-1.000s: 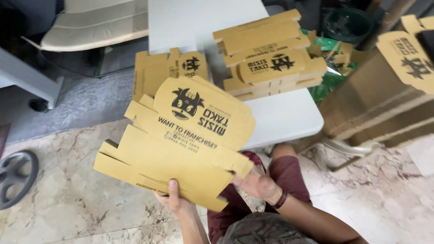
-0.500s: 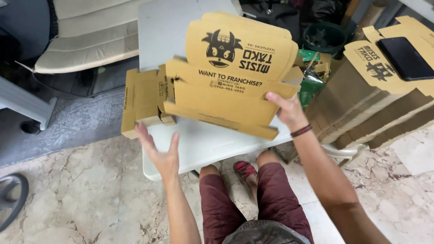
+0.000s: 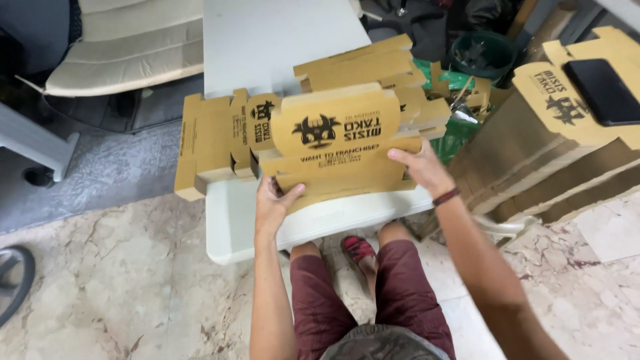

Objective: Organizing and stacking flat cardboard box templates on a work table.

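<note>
- Your left hand [image 3: 272, 203] grips the bottom-left edge of the flat cardboard box blank [image 3: 337, 143], thumb on top, fingers under it.
- Your right hand [image 3: 420, 170] holds the blank's right side, fingers spread flat on the face. Dark band on that wrist.
- Blank sits over the near end of the white table [image 3: 267, 47], printed face up, black cartoon logo in the middle.
- Left of it: another flat blank [image 3: 213, 143] on the table, overhanging the left edge, touching/partly under yours.
- Behind it: stack of same blanks [image 3: 363, 67], just beyond your right hand; nothing between hands and blank.
- Right: tall pile of flattened cardboard [image 3: 533, 153] by the table, black phone [image 3: 603, 90] lying on top.
- Green bin [image 3: 490, 53] + green bag [image 3: 453, 130] behind the stack; contents dark, can't tell what.
- Floor: marbled stone tiles near you, grey mat [image 3: 87, 167] at left.
- Cream cushion seat [image 3: 127, 47] upper left.
- You're seated, maroon shorts, red sandal [image 3: 359, 250] under the table edge.
</note>
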